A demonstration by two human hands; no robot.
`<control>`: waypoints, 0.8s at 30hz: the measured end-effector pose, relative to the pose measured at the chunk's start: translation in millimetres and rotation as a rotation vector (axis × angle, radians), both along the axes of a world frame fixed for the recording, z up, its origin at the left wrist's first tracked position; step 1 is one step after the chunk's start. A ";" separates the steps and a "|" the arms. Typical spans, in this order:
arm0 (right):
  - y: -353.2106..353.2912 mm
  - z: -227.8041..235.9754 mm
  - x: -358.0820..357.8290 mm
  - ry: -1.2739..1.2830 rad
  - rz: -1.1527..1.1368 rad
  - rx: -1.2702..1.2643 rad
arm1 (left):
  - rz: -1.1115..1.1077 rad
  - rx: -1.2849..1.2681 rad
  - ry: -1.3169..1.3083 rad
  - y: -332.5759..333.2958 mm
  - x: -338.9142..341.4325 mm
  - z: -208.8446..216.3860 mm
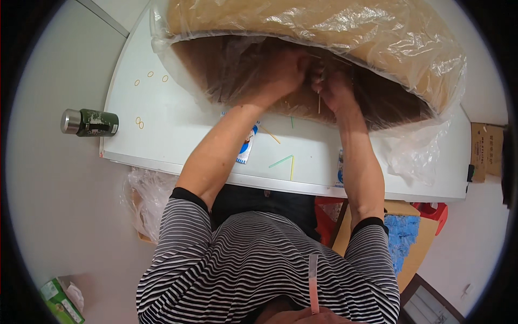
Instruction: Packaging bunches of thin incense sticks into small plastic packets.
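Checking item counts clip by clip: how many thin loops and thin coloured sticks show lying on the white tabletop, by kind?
Thin yellowish loops: 5, two overlapping
Thin coloured sticks: 4
Total: 9

The upper picture edge is cutting off the plastic-covered box (pixel 324 19). Shadow inside its opening is obscuring the left hand (pixel 291 69) and the right hand (pixel 335 89); finger contacts are not resolving clearly. A thin stick (pixel 319 102) is disappearing at its upper end beside the right hand. The left forearm (pixel 218 146) is partly covering one blue-and-white packet (pixel 246 147); the right forearm (pixel 364 159) is partly covering another packet (pixel 340 171). The surface (pixel 172 132) is hiding part of the carton (pixel 426 240) beneath. The lower picture edge is cropping the person's head (pixel 291 317). Markings on the brown boxes (pixel 483 146) are appearing too small to read.
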State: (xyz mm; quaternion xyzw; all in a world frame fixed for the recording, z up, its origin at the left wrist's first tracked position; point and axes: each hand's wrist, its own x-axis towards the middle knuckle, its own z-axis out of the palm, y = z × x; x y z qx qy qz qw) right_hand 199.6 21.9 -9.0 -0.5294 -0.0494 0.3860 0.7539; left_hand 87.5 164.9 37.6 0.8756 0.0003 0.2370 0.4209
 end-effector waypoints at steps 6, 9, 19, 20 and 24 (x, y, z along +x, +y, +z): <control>3.9 -1.7 29.3 -0.076 -0.121 0.009 | 0.351 0.498 0.375 45.7 23.6 -37.1; -13.3 -43.7 82.5 -0.637 0.082 -0.670 | 0.305 0.751 0.114 30.4 39.1 -38.9; 4.7 27.9 17.0 -0.806 0.119 -0.223 | 0.178 0.530 0.225 46.1 28.9 -45.7; -0.3 29.3 13.6 -0.678 0.076 -0.106 | 0.133 0.550 0.205 48.0 27.8 -46.1; -4.3 45.3 -0.9 -0.574 0.102 -0.102 | 0.080 0.463 0.351 56.7 34.7 -54.4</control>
